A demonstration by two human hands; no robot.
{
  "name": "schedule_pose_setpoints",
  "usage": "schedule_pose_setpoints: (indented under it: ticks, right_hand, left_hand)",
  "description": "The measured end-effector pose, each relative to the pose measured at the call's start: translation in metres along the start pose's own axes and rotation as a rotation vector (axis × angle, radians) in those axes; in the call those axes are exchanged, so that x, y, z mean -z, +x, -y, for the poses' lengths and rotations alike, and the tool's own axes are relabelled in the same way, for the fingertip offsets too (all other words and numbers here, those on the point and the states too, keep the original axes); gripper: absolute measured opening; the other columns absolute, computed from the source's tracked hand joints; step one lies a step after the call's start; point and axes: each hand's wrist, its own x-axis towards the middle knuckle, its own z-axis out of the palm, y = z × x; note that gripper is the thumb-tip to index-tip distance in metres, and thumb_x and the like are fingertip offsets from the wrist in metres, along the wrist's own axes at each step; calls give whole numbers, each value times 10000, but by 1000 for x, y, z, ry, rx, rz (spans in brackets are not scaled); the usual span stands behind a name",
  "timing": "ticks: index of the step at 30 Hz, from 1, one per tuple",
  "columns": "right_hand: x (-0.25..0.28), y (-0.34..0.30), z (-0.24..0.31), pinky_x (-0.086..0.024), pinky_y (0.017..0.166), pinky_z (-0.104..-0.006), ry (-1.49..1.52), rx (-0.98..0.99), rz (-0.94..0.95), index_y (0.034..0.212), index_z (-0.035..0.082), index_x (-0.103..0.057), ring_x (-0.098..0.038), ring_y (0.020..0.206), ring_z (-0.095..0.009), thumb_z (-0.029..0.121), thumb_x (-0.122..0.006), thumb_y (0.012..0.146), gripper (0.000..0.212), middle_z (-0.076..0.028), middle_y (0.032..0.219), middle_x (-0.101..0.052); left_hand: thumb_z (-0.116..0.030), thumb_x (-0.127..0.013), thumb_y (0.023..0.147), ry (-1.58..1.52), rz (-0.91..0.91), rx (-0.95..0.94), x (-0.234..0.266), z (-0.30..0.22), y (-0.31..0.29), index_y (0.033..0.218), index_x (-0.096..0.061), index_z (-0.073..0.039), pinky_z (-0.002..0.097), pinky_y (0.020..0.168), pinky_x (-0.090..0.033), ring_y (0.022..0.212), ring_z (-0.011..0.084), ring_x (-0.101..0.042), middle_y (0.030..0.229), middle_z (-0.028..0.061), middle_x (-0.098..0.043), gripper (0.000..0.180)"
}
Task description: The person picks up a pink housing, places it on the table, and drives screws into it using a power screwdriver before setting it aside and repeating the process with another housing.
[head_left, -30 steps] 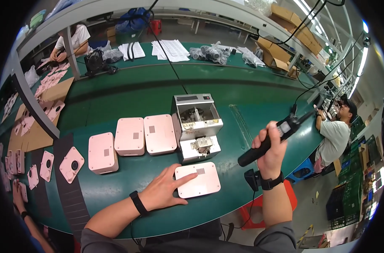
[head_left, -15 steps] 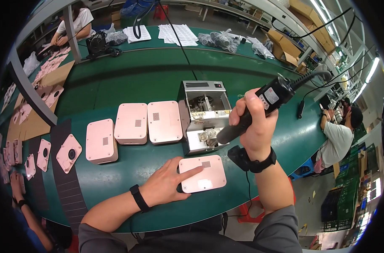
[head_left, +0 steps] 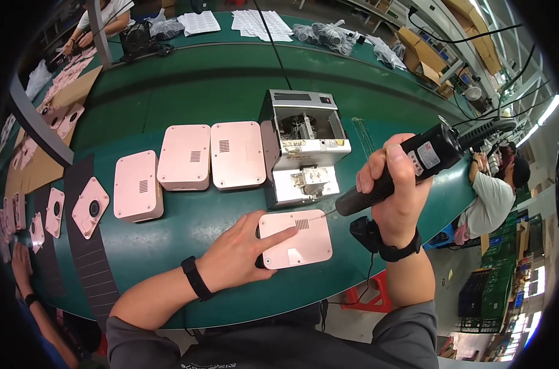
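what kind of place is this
Probably a factory assembly workshop: the right hand holds what looks like a black power screwdriver at a pink case, similar cases are lined up on the green bench, and another person sits off to the right.

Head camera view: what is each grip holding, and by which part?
The right grip holds a black screwdriver around the middle of its body; the left grip steadies the nearest pink box at its left end.

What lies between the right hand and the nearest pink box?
The head view shows the black screwdriver, its thin bit pointing toward the pink box.
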Motion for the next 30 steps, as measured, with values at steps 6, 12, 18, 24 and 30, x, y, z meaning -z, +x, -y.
schedule_pose_setpoints:
  ticks: [6, 12, 18, 24, 30]
  right_hand:
    - [-3, -2, -16, -454, 488, -334, 6, -38, 33, 978, 61, -512, -508, 498, -165, 205, -626, 916, 193, -74, 673, -527]
    - [-7, 3, -21, -454, 488, -334, 4, -95, 34, 967, 66, -506, -510, 502, -170, 215, -643, 910, 211, -80, 682, -529]
    - [-5, 2, -21, -453, 494, -330, -26, -80, 32, 979, 65, -504, -512, 509, -173, 216, -629, 923, 205, -78, 687, -533]
    - [-11, 5, 4, -460, 504, -334, 29, -4, 13, 990, 58, -503, -520, 520, -172, 205, -592, 947, 177, -72, 692, -530]
    - [-28, 17, 5, -462, 501, -344, 43, 122, 6, 990, 49, -504, -518, 517, -175, 189, -556, 961, 152, -68, 683, -525]
  left_hand:
    - [-288, -825, 726, 18, -5, 11, -3, -3, 1, 1475, -465, -311, 438, 991, -491, 1179, 405, -501, 1288, 240, -426, 832]
    - [-294, -842, 719, -3, 30, 53, 1, -3, 1, 1482, -453, -317, 440, 993, -489, 1191, 414, -495, 1300, 245, -420, 857]
    - [-296, -847, 719, 7, 17, 36, 0, -2, 1, 1491, -439, -319, 439, 999, -483, 1198, 413, -492, 1302, 246, -418, 873]
    - [-300, -840, 728, 10, 0, 16, -3, -6, -3, 1503, -419, -319, 438, 1007, -476, 1195, 408, -497, 1295, 246, -426, 882]
    - [-318, -827, 740, 84, -16, 4, -4, -8, -2, 1517, -391, -323, 438, 1016, -469, 1187, 396, -501, 1282, 238, -438, 891]
